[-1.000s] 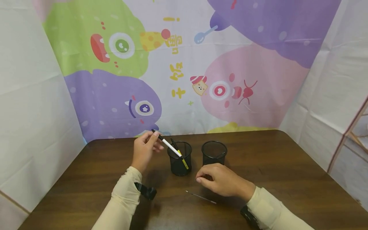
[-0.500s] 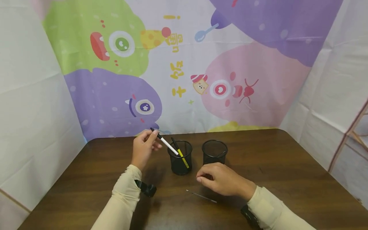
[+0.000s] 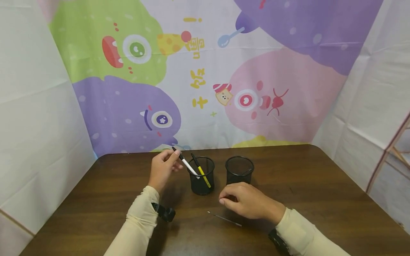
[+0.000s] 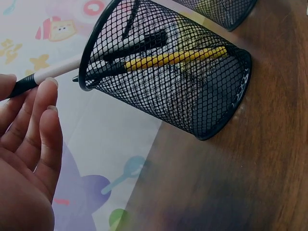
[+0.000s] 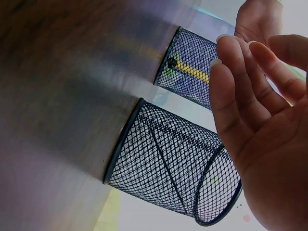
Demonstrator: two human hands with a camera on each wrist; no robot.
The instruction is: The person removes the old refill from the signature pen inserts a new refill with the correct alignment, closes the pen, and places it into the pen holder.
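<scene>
My left hand (image 3: 162, 168) pinches a white pen (image 3: 189, 167) by its black upper end, between thumb and fingers. The pen leans over the rim of the left black mesh pen cup (image 3: 196, 186), and in the left wrist view its black lower end shows through the mesh. A yellow pen (image 3: 203, 174) with a black end stands tilted in that cup. My right hand (image 3: 251, 201) hovers in front of the right mesh pen cup (image 3: 238, 179), fingers loosely curled and holding nothing. Inside this cup leans a thin dark stick (image 5: 166, 166).
A thin rod like a pen refill (image 3: 224, 218) lies on the brown wooden table (image 3: 185, 231), left of and below my right hand. Behind the table hangs a cartoon-print cloth (image 3: 205, 131), with white cloth walls at both sides.
The white pen has moved down into the left cup, its lower end going from in front of the cup to inside the rim. My right hand has stayed in place.
</scene>
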